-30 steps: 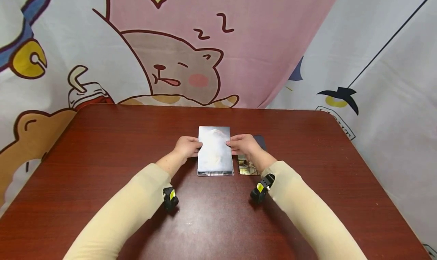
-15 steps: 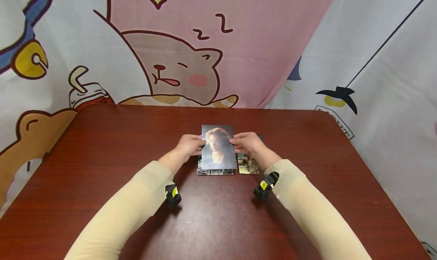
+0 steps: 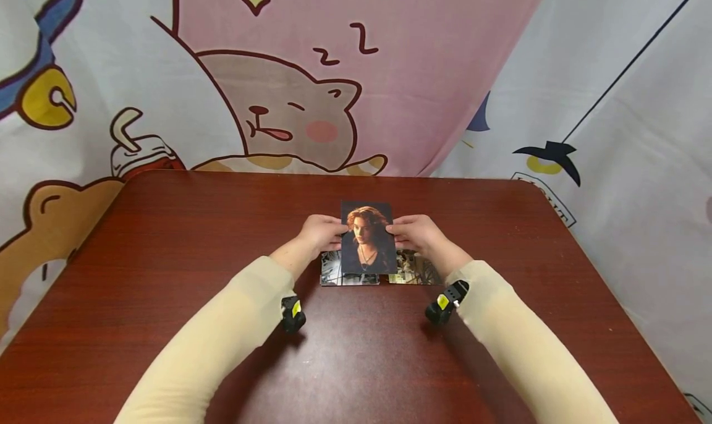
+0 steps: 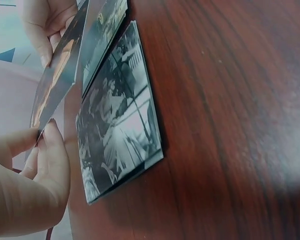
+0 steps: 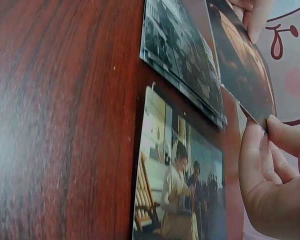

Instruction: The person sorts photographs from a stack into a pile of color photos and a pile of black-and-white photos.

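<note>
A dark photo print (image 3: pixel 368 251) with a portrait on it is held up between both hands. My left hand (image 3: pixel 322 232) pinches its left edge, thumb in front and fingers behind. At the right edge, my right hand (image 3: pixel 418 233) pinches it the same way. Below and behind it on the table lies a stack of photos with a black-and-white print (image 4: pixel 117 130) on top. To the right of that stack, a colour photo (image 5: pixel 182 185) of people lies flat, partly covered by the right hand in the head view.
The reddish-brown wooden table (image 3: pixel 356 362) spreads around the photos. Behind its far edge hangs a cartoon-printed curtain (image 3: pixel 445 53). Small black cameras with straps sit on both wrists.
Both hands have carried the portrait photo right, off the left stack, uncovering the black-and-white print. Its glare has gone as it tilted up, and the portrait shows clearly.
</note>
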`<state>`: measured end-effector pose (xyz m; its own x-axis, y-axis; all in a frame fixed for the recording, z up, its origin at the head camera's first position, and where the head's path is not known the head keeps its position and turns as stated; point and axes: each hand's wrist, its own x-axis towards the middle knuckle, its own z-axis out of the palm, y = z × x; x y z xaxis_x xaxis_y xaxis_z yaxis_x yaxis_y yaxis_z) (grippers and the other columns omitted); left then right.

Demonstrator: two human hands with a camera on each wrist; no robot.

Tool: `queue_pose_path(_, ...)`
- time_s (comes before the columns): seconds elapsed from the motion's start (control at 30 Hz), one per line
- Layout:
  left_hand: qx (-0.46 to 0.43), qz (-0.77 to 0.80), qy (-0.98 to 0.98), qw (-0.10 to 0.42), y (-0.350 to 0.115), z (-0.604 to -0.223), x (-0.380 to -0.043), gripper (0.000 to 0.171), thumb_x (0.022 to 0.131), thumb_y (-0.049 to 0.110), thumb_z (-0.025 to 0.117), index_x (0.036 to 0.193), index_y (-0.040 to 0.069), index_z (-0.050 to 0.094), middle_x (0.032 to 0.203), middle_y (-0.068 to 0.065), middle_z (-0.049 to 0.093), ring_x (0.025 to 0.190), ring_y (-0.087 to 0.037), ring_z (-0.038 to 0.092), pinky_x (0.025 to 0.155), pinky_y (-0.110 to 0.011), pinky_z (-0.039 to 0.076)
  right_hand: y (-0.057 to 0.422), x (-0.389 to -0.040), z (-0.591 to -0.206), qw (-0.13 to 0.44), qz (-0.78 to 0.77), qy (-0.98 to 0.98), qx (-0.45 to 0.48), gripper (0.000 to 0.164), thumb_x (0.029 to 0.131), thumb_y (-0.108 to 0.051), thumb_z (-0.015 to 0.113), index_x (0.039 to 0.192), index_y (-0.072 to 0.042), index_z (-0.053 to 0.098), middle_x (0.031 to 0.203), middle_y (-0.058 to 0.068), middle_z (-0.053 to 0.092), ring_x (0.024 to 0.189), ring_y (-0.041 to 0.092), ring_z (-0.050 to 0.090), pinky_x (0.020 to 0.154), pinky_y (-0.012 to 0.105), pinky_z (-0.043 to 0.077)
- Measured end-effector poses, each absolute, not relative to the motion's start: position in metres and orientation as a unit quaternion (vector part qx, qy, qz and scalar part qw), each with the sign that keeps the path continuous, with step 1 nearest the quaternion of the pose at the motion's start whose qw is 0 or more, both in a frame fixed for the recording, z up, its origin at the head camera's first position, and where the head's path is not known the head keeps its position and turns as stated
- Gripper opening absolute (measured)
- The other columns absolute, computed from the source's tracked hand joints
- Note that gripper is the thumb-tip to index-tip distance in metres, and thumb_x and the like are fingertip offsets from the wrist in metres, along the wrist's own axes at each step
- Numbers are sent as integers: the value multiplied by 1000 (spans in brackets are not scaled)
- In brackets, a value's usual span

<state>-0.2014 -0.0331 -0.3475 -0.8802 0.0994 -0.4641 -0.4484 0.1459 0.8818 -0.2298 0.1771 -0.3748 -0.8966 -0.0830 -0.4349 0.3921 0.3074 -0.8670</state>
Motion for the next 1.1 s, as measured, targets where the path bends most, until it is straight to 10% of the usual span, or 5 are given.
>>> queue_pose_path(0.47, -110, 661, 716, 194, -12, -368, -216, 34, 88, 1, 59, 121, -8, 55, 118, -26, 60, 67, -13, 58, 77, -31, 60, 201, -228, -374, 193, -589, 778, 105, 41, 90, -10, 61, 125, 8, 49, 68, -9, 59, 57, 4, 55, 56, 18, 55)
queue_pose_path(0.83, -99, 659, 717, 203, 6, -364, -215, 36, 88, -4, 56, 124, -8, 53, 124, -24, 57, 103, -35, 62, 89, -41, 55, 219, -226, -372, 189, -581, 783, 112, 46, 90, -11, 61, 129, 9, 45, 66, -10, 58, 57, 3, 54, 55, 16, 55)
queue_pose_path(1.1, -103, 659, 722, 187, 19, -365, -213, 33, 87, -4, 57, 120, -8, 56, 116, -20, 61, 60, -12, 54, 86, -41, 57, 230, -225, -371, 188, -573, 788, 124, 45, 90, -12, 61, 127, 8, 47, 66, -9, 58, 57, 4, 55, 55, 17, 55)
